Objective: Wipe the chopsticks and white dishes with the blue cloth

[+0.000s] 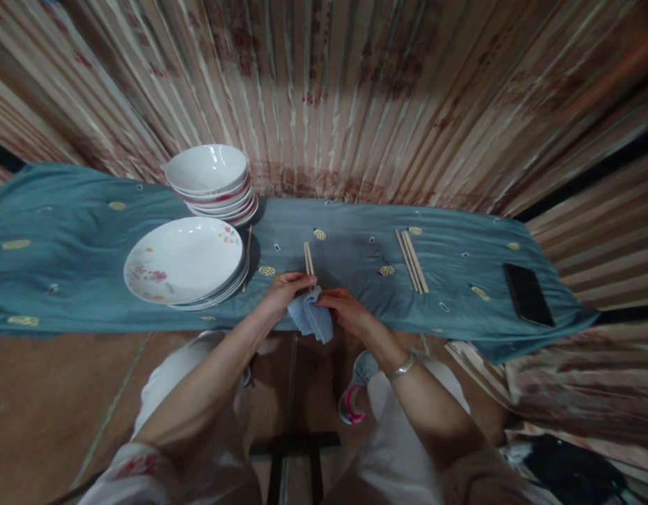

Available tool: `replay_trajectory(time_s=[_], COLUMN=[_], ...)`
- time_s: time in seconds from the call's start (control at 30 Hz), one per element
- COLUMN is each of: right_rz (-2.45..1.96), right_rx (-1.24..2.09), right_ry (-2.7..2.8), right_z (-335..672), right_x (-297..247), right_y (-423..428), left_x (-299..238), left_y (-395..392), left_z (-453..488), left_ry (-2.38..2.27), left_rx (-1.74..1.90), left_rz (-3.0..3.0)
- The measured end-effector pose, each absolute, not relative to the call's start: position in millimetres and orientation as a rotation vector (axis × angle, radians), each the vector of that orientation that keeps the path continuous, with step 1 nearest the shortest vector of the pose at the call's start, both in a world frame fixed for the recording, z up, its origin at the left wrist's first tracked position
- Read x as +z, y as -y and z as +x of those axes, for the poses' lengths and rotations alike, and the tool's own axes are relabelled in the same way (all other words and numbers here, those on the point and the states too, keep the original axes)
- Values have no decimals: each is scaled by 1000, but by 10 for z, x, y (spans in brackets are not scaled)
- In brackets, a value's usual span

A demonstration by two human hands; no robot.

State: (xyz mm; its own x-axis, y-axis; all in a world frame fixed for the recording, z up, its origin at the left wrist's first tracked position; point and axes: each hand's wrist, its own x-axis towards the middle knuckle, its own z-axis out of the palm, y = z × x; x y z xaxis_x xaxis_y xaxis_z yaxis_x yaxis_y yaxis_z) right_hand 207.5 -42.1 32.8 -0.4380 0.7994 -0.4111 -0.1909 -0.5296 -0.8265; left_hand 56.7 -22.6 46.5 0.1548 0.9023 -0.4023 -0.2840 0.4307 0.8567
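My left hand (288, 289) is closed on a pair of light wooden chopsticks (308, 258), whose upper ends point away from me. Around their lower ends my right hand (345, 307) pinches a folded light-blue cloth (310, 315), which hangs over the table's near edge. The lower tips of the chopsticks are hidden by the cloth and fingers. To the right, several more chopsticks (412, 263) lie side by side on the cloth-covered table. One single chopstick (247, 258) lies at the left, close beside the stacked plates.
A stack of white flowered plates (184, 259) stands at the left, with a stack of bowls (211, 172) behind it. A dark flat rectangular object (527, 294) lies near the right end of the teal tablecloth (350, 231). Pleated curtains (324, 105) hang behind.
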Motion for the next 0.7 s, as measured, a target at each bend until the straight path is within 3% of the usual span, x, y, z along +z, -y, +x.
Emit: replay_trajectory(time_s=[0.33,0.7], right_rz=[-1112,-1071], right_rx=[1947,2151], right_ry=[937,1047], right_z=[2058,2068], right_x=[312,376], right_y=[372,485], left_x=[480,494], left_y=[208,87], left_z=[586,420], left_ry=[-1079,-1136], left_rx=[991,1097], left_rz=[671,668])
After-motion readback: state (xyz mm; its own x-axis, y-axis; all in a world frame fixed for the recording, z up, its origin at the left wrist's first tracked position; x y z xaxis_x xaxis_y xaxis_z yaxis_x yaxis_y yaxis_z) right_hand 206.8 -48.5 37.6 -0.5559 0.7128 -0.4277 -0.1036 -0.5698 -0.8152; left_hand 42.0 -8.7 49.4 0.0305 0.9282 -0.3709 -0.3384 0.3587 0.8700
